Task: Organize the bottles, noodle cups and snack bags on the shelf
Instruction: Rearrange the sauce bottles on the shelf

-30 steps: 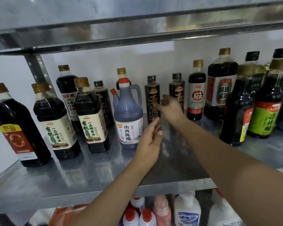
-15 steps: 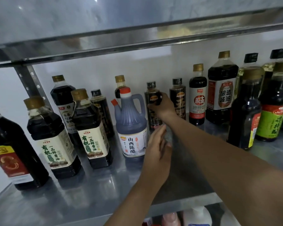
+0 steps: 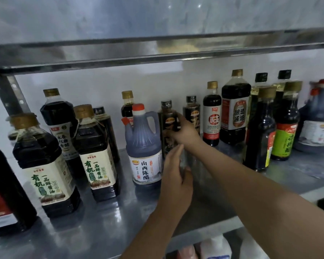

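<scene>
Right hand point(image 3: 183, 132): nearer; fingers curl round the slim dark bottle point(image 3: 167, 118).
Left hand point(image 3: 176, 172): fingers straight, holding nothing, just in front.
Bottle axis: upright, at the shelf point(image 3: 101, 221) back, beside the vinegar jug point(image 3: 144, 146).

Right hand point(image 3: 186, 134) around slim bottle point(image 3: 168, 113)

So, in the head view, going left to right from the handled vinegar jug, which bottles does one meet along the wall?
vinegar jug → slim dark bottle, gripped by the right hand → second slim dark bottle → red-and-white label bottle → large soy sauce bottle. Further right, bottles overlap.
</scene>
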The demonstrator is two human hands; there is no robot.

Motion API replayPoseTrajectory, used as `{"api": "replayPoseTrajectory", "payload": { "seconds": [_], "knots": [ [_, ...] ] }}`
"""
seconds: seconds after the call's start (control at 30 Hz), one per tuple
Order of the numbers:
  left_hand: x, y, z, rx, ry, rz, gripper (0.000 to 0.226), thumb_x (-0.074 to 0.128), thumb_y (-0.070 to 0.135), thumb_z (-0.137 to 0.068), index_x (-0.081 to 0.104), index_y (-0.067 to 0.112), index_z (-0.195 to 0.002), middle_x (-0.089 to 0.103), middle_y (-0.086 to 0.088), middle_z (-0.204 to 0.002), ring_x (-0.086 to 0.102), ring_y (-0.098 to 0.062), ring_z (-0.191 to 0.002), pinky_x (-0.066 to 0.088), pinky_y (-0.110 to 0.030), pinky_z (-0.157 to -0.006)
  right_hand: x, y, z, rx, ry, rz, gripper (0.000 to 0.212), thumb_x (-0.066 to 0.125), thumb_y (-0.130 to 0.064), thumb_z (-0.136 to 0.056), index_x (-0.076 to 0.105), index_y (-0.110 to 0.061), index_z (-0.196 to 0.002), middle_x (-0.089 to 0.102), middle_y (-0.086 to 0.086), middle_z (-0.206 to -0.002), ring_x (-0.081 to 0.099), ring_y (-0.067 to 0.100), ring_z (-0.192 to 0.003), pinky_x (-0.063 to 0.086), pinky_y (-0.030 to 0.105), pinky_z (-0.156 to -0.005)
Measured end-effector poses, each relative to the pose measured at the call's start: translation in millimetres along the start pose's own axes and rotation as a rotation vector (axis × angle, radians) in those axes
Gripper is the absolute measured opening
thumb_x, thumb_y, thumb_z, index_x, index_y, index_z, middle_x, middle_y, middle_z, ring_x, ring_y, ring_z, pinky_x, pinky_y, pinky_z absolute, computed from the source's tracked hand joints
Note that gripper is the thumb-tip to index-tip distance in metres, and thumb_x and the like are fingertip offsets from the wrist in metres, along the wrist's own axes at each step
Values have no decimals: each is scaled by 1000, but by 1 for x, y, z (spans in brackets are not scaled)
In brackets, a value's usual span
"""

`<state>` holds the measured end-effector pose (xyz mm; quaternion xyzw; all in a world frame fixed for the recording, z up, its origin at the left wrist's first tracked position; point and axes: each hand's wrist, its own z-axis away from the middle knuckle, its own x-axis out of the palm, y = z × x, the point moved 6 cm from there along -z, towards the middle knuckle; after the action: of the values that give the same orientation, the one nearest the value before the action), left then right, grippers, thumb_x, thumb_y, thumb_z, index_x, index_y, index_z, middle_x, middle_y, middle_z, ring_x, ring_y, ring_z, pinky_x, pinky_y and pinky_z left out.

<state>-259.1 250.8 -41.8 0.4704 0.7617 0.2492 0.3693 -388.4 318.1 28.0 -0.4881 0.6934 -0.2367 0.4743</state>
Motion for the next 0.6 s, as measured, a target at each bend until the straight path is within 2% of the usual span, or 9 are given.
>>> {"api": "replayPoseTrajectory", "payload": {
  "seconds": [0.1, 0.17, 0.2, 0.27, 0.37, 0.43, 0.5, 0.57, 0.6],
  "knots": [
    [-4, 11, 1, 86, 26, 27, 60, 47, 0, -95, 40, 34, -144, 36, 12, -156, 31, -3, -146, 29, -28, -121, -11, 2, 14, -4, -62, -3, 57, 75, -17, -87, 49, -21, -137, 67, -1, -118, 61, 13, -108, 50, 35, -98],
    [-9, 15, 3, 131, 44, 46, 60, 44, 2, -92, 45, 34, -142, 37, 18, -154, 32, -4, -145, 29, -23, -119, -15, 4, 26, -19, -81, -11, 54, 75, -23, -86, 50, -33, -132, 68, -4, -119, 63, 14, -112, 51, 45, -102],
    [-9, 19, 3, 150, 47, 51, 58, 43, 4, -91, 45, 34, -141, 37, 20, -153, 32, -5, -146, 28, -21, -118, -21, 6, 33, -34, -74, -17, 53, 74, -27, -86, 50, -38, -131, 68, -4, -120, 64, 14, -114, 51, 46, -102],
    [-9, 21, 4, 166, 50, 37, 56, 43, 8, -93, 44, 34, -143, 36, 20, -154, 32, -7, -147, 27, -21, -119, -31, 8, 46, -79, -73, -24, 54, 73, -27, -87, 50, -35, -135, 69, -2, -121, 64, 15, -115, 51, 45, -102],
    [-8, 20, 5, 183, 62, -6, 54, 50, 19, -93, 41, 35, -145, 36, 17, -154, 32, -11, -147, 28, -25, -119, -47, 11, 67, -118, -82, -47, 52, 75, -29, -85, 53, -36, -131, 70, -9, -116, 66, 9, -110, 54, 43, -98],
    [-7, 18, 2, 157, 109, -28, 58, 53, 35, -89, 38, 39, -144, 36, 18, -149, 35, -11, -144, 32, -26, -117, -56, 11, 79, -138, -94, -69, 60, 78, -32, -80, 50, -43, -132, 71, -14, -112, 67, 5, -107, 55, 41, -97],
    [-2, 19, -5, 54, 161, 68, 65, 60, 48, -81, 35, 44, -142, 39, 19, -145, 41, -1, -138, 39, -22, -111, -68, 10, 87, -163, -92, -106, 67, 80, -34, -78, 48, -46, -135, 71, -16, -114, 66, 2, -108, 54, 38, -98],
    [11, 20, -12, -73, 159, 280, 70, 67, 49, -76, 38, 43, -138, 50, 20, -140, 50, 7, -128, 47, -14, -99, -76, 11, 91, -192, -99, -145, 63, 79, -38, -79, 51, -47, -134, 72, -17, -114, 66, 1, -108, 54, 36, -98],
    [18, 20, -15, -107, 154, 377, 63, 69, 44, -78, 44, 39, -136, 60, 17, -133, 56, 4, -123, 49, -15, -95, -79, 12, 91, -201, -102, -164, 57, 78, -40, -81, 53, -49, -132, 72, -18, -113, 66, 0, -107, 55, 36, -98]
  ]
}}
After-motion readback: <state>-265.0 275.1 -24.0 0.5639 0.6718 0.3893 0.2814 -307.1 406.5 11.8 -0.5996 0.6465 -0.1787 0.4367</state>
